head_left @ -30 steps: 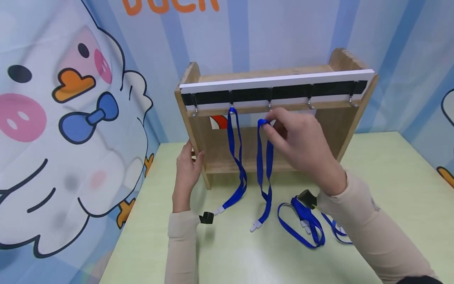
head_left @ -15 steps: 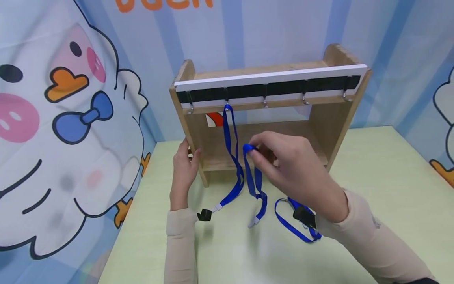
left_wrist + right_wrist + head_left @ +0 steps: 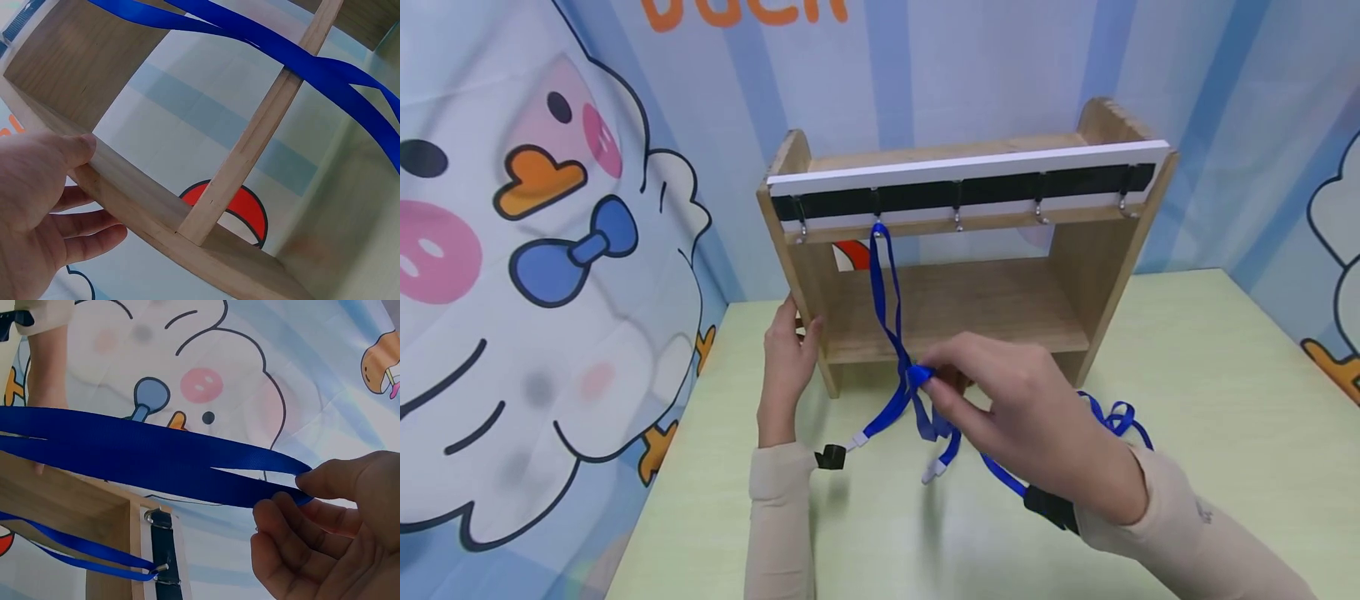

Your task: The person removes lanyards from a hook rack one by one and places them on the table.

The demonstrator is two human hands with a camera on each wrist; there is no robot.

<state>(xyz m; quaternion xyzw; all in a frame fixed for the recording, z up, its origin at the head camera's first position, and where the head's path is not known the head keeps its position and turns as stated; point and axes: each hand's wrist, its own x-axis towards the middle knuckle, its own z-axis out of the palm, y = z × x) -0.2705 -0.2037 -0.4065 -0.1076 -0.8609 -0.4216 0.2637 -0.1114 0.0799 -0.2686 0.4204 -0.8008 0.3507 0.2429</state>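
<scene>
My right hand (image 3: 1022,408) pinches the top of a blue lanyard (image 3: 919,375) between thumb and fingers; its strap hangs down to a white clip (image 3: 934,471) just above the table. In the right wrist view the held lanyard (image 3: 144,456) stretches across the picture. A second blue lanyard (image 3: 880,275) hangs by its loop from the second hook from the left on the wooden shelf (image 3: 970,300). At the shelf's left side panel my left hand (image 3: 786,367) grips the edge, thumb at the front and fingers on the outer side, as the left wrist view shows.
A white board with a black strip (image 3: 917,198) and several metal hooks runs along the shelf's top front. More blue lanyard (image 3: 1120,417) lies on the pale green table (image 3: 1210,358), partly hidden by my right arm. A printed cartoon cloth (image 3: 985,67) stands behind.
My right hand has come down from beside the middle hook to below the shelf's lower board, lowering the lanyard, whose strap now folds. My left hand keeps its grip on the side panel.
</scene>
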